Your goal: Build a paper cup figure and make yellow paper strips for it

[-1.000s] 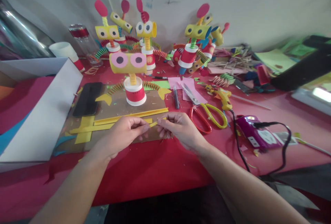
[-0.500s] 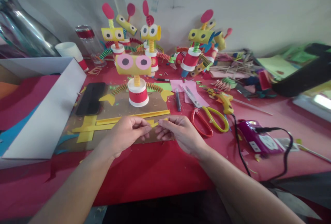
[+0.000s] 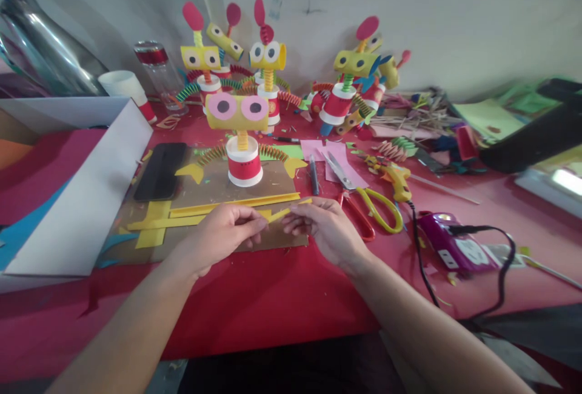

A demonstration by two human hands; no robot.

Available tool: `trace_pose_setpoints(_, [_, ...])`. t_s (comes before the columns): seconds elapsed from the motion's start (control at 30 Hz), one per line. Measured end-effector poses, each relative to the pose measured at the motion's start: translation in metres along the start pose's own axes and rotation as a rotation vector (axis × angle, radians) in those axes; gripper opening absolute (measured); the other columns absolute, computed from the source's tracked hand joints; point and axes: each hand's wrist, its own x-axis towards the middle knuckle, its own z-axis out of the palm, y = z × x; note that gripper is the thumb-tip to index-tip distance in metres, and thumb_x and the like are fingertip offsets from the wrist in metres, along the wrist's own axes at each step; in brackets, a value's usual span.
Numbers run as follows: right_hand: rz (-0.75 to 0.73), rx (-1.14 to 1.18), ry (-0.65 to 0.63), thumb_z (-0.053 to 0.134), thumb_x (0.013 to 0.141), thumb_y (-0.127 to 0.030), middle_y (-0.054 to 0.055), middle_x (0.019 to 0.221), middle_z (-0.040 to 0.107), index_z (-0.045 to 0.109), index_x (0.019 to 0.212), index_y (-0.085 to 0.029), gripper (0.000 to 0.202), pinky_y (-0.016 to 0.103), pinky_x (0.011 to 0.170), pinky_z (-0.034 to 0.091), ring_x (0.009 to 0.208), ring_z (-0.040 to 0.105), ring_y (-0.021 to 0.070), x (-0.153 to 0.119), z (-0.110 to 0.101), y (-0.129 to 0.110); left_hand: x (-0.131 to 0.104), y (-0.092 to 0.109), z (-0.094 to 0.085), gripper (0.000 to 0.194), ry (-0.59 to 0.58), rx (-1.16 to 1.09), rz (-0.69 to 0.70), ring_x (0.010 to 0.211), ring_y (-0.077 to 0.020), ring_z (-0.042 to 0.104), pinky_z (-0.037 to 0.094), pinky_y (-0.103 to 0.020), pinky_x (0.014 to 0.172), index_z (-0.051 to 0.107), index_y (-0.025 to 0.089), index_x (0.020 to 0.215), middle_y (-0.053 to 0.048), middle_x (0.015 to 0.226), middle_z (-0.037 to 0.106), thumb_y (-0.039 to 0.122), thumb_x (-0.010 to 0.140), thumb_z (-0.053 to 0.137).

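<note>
A narrow yellow paper strip (image 3: 279, 215) stretches between my two hands, above the front of a brown cardboard sheet (image 3: 277, 239). My left hand (image 3: 230, 230) pinches its left end between thumb and forefinger. Further along, my right hand (image 3: 325, 227) grips the strip near its other end, which pokes out past the fingers. Other yellow paper strips (image 3: 182, 222) lie on the cardboard beside my left hand. Just behind them stands a paper-cup figure (image 3: 245, 166) with pink-ringed eyes and folded-spring arms.
Scissors (image 3: 382, 209) with red and yellow handles, a pen (image 3: 314, 174) and a glue gun (image 3: 398, 182) lie to the right, near a purple power socket (image 3: 454, 242) with a cord. A white box (image 3: 86, 200) and a phone (image 3: 161, 171) are left. More cup figures (image 3: 339, 103) stand behind.
My right hand has shifted slightly right along the strip, away from my left hand. More of the strip shows between them. My left hand has barely moved.
</note>
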Motion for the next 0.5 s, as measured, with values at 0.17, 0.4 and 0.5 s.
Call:
trace_pose_setpoints(0.17, [0.039, -0.054, -0.079, 0.081, 0.068, -0.043, 0.004, 0.065, 0.073, 0.074, 0.068, -0.015, 0.029, 0.016, 0.049, 0.049, 0.054, 0.064, 0.0091, -0.0010, 0.0036, 0.0030, -0.0018, 0.0010, 0.0041, 0.021, -0.055, -0.165, 0.003, 0.068, -0.0113, 0.056, 0.045, -0.026, 0.068, 0.068, 0.014, 0.081, -0.001, 0.073, 0.064, 0.035, 0.082, 0.067])
trace_pose_setpoints(0.4, [-0.018, -0.053, -0.084, 0.078, 0.071, -0.039, 0.003, 0.060, 0.070, 0.071, 0.067, -0.015, 0.026, 0.016, 0.049, 0.047, 0.051, 0.062, 0.0075, -0.0005, -0.0012, -0.0010, -0.0020, -0.0003, 0.0039, 0.021, -0.244, -0.421, -0.151, 0.067, -0.0127, 0.065, 0.050, -0.025, 0.066, 0.069, 0.014, 0.091, -0.006, 0.078, 0.072, 0.034, 0.085, 0.067])
trace_pose_setpoints(0.5, [-0.015, -0.050, -0.053, 0.077, 0.071, -0.040, 0.002, 0.059, 0.070, 0.069, 0.066, -0.015, 0.026, 0.016, 0.048, 0.045, 0.050, 0.062, 0.0076, 0.0001, -0.0030, -0.0009, -0.0004, -0.0003, 0.0069, 0.019, -0.261, -0.465, -0.180, 0.069, -0.0148, 0.069, 0.053, -0.026, 0.067, 0.069, 0.012, 0.089, -0.009, 0.078, 0.074, 0.031, 0.086, 0.067])
